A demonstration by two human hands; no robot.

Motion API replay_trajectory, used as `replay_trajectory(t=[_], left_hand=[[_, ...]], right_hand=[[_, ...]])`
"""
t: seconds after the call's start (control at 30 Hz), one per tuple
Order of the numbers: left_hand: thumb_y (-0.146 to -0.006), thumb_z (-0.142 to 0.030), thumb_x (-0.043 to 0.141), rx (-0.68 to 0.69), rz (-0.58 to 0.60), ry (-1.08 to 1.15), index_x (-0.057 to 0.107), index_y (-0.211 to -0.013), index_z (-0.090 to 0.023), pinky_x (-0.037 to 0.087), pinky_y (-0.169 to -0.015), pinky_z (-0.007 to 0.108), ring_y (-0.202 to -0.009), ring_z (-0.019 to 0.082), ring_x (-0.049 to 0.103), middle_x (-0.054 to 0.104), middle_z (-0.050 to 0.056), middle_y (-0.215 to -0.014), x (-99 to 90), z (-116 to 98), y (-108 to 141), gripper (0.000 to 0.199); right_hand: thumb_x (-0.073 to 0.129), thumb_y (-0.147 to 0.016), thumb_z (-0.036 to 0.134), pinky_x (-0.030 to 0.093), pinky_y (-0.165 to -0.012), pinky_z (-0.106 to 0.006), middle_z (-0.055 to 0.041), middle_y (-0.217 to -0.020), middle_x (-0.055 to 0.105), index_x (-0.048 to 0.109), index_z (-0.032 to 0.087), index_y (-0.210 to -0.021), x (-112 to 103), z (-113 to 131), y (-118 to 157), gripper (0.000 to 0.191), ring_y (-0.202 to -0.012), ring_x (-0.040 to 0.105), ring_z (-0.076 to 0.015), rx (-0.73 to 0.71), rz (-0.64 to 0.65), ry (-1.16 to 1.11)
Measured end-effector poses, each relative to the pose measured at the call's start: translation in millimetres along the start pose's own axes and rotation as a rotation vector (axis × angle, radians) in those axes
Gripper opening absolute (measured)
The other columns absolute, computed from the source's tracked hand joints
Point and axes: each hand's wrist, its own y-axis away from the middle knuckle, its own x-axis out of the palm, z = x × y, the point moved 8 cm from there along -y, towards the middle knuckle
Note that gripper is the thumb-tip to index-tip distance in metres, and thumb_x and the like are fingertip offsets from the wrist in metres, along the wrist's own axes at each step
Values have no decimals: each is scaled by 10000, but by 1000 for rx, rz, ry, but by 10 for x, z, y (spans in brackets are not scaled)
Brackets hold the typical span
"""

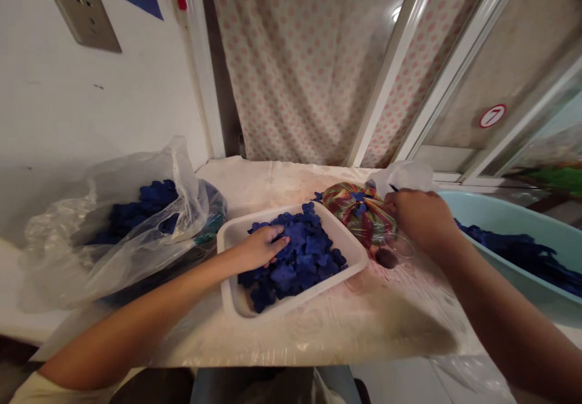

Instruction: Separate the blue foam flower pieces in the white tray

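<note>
Blue cutout pieces (pixel 284 273) fill a clear plastic bag (pixel 113 252) at far left and heap in a white tray (pixel 227 258), where the left hand (pixel 261 247) rests with fingers spread on the pile. The tray's near edge sits back from the front of the table (pixel 318 337). Just beside it, the right hand (pixel 421 219) closes narrowly at the neck of a striped plastic bag (pixel 359 216), near a pale blue basin (pixel 500 210) of dark blue cloth (pixel 522 252).

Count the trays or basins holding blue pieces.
2: a white tray mid-table beneath the left hand, and a pale teal basin at the right. Another may hide under the clear plastic bag at the left.
</note>
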Motion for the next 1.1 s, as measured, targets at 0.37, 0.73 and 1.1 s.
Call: replay_trajectory(t=[0.37,0.73,1.1], left_hand=[[-836,-338,467,-17,-146,89,625,-897,-159,336,-373,169,-458,80,429,548,-22,-621,-158,40,16,246],[-821,-334,506,-4,-119,132,653,-892,-177,347,-396,153,-543,79,474,635,-7,-769,-150,59,23,227],[-826,-365,508,41,-115,102,599,-823,-167,352,-448,178,-557,82,440,555,-19,-705,-157,59,-3,218]], right_hand=[[516,-849,130,410,-801,-352,-73,-881,652,636,166,-976,-126,1727,599,178,-891,563,-187,-935,-561,-301],[593,-823,223,410,-844,-338,-25,-946,682,634,213,-1051,-18,1664,575,232,-941,559,-177,-923,-640,-271],[588,-821,147,407,-779,-310,-8,-845,678,637,193,-841,-59,1603,569,70,-875,563,-160,-896,-638,-379]])
